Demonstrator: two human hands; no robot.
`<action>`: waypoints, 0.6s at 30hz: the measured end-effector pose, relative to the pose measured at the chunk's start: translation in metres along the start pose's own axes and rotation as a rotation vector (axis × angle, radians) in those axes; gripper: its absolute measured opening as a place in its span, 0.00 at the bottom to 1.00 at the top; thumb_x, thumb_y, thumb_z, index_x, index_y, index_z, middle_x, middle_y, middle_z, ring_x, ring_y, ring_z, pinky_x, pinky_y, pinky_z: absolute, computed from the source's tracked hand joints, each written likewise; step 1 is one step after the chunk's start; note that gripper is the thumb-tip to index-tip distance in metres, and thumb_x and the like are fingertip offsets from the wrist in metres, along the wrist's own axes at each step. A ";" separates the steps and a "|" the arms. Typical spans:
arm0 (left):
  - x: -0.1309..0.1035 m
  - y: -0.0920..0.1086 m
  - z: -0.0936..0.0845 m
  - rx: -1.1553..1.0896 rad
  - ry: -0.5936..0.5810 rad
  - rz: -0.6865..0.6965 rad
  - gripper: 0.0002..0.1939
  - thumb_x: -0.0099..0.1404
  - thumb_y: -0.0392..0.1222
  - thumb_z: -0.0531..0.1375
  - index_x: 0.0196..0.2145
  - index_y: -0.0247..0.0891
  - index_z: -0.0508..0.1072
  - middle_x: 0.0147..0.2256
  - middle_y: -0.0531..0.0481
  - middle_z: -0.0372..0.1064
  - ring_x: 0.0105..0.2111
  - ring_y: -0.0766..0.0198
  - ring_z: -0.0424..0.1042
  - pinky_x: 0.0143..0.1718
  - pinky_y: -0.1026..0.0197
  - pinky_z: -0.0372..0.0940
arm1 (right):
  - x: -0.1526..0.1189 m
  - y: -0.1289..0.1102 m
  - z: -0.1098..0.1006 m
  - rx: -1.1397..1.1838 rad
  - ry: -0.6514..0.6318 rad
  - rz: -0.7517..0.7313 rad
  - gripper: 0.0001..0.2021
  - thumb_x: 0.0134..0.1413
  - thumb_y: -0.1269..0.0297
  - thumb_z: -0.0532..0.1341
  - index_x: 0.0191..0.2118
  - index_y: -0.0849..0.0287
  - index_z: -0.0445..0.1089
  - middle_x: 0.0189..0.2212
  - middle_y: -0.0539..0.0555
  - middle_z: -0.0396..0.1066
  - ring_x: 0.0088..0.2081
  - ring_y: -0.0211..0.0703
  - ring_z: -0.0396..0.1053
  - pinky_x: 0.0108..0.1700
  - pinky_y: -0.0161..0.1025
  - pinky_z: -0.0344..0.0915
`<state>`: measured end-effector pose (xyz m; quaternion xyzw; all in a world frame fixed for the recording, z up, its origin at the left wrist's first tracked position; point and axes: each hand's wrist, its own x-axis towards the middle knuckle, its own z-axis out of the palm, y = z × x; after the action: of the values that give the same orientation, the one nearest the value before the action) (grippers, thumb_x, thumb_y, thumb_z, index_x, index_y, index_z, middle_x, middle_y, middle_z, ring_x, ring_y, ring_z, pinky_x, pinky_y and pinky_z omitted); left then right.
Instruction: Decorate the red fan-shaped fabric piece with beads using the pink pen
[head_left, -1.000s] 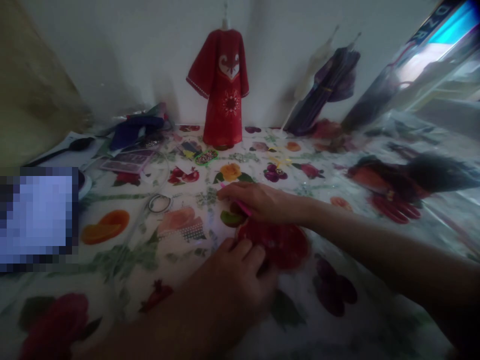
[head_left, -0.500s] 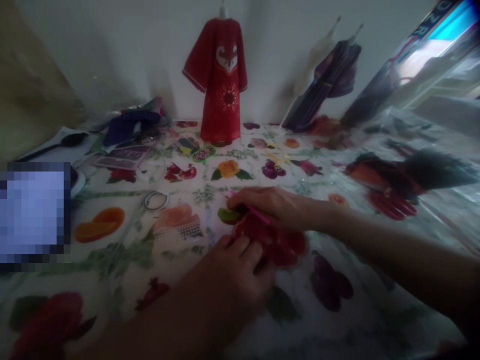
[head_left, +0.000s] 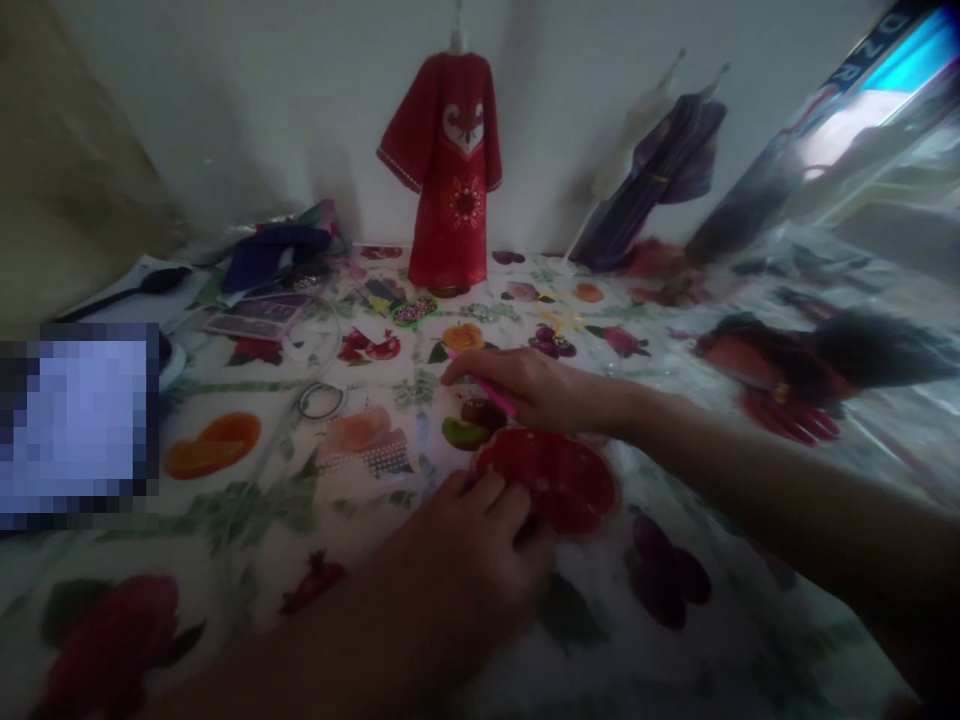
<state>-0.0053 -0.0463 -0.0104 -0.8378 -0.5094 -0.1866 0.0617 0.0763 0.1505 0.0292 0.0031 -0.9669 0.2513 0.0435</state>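
Note:
My right hand is closed around a thin pink tool, whose tip points up and left past the fingers. It hovers above the printed tablecloth, near a printed kiwi. Lower down, my left hand has its fingers curled together beside a round red shape that looks like part of the cloth's print. Whatever the left fingers hold is hidden or too small to name.
A doll-sized red dress stands at the back, with a dark purple garment to its right. A bead tray, a spool-like ring and a blurred screen lie leftward. Dark red fabric is at right.
My right hand has moved up and slightly left with the pink tool, away from my left hand. My left hand has hardly moved. The view has shifted slightly.

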 end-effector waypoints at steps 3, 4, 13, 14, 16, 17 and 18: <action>0.000 0.000 -0.001 -0.005 0.004 -0.001 0.07 0.69 0.40 0.57 0.41 0.36 0.73 0.34 0.45 0.70 0.35 0.52 0.72 0.32 0.50 0.70 | 0.006 0.002 0.004 0.001 -0.015 -0.027 0.14 0.63 0.69 0.58 0.54 0.60 0.65 0.46 0.56 0.73 0.42 0.41 0.70 0.45 0.38 0.65; 0.000 0.000 -0.001 -0.009 -0.004 0.001 0.07 0.69 0.40 0.57 0.41 0.36 0.73 0.34 0.45 0.70 0.35 0.52 0.72 0.33 0.50 0.70 | 0.007 0.002 0.006 0.004 -0.023 -0.040 0.14 0.64 0.69 0.57 0.54 0.60 0.65 0.46 0.56 0.72 0.42 0.41 0.70 0.45 0.38 0.65; 0.000 0.001 -0.001 -0.010 0.016 0.002 0.05 0.67 0.39 0.58 0.37 0.36 0.72 0.32 0.46 0.69 0.32 0.54 0.71 0.32 0.50 0.70 | 0.000 -0.008 0.007 0.002 -0.061 -0.047 0.09 0.67 0.70 0.53 0.50 0.59 0.64 0.41 0.56 0.70 0.39 0.42 0.67 0.44 0.39 0.65; 0.001 0.001 -0.001 -0.008 0.021 0.002 0.05 0.67 0.39 0.58 0.37 0.36 0.72 0.32 0.46 0.69 0.32 0.54 0.71 0.33 0.50 0.70 | -0.003 -0.010 0.007 0.004 -0.073 -0.047 0.08 0.67 0.70 0.53 0.48 0.58 0.65 0.41 0.56 0.70 0.39 0.41 0.67 0.43 0.38 0.65; 0.001 0.001 -0.001 0.004 0.045 -0.001 0.05 0.67 0.39 0.58 0.37 0.36 0.73 0.32 0.46 0.70 0.33 0.53 0.71 0.33 0.49 0.71 | -0.009 -0.013 0.005 0.014 -0.099 -0.052 0.07 0.66 0.71 0.55 0.47 0.59 0.66 0.41 0.56 0.69 0.38 0.41 0.67 0.43 0.38 0.66; 0.002 0.001 -0.001 0.009 0.050 0.001 0.05 0.67 0.39 0.58 0.37 0.36 0.73 0.33 0.45 0.70 0.34 0.52 0.72 0.34 0.49 0.71 | -0.012 -0.014 0.005 0.020 -0.111 -0.054 0.07 0.66 0.71 0.56 0.48 0.60 0.66 0.42 0.56 0.69 0.39 0.41 0.67 0.44 0.38 0.66; 0.001 0.001 -0.001 0.010 0.052 0.001 0.05 0.67 0.39 0.58 0.37 0.36 0.73 0.33 0.45 0.70 0.34 0.51 0.72 0.34 0.49 0.71 | -0.016 -0.015 0.004 0.028 -0.123 -0.052 0.09 0.66 0.70 0.56 0.50 0.61 0.66 0.43 0.57 0.69 0.41 0.41 0.68 0.45 0.38 0.66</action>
<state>-0.0043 -0.0459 -0.0087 -0.8325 -0.5081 -0.2060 0.0792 0.0920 0.1354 0.0311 0.0445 -0.9638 0.2629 -0.0098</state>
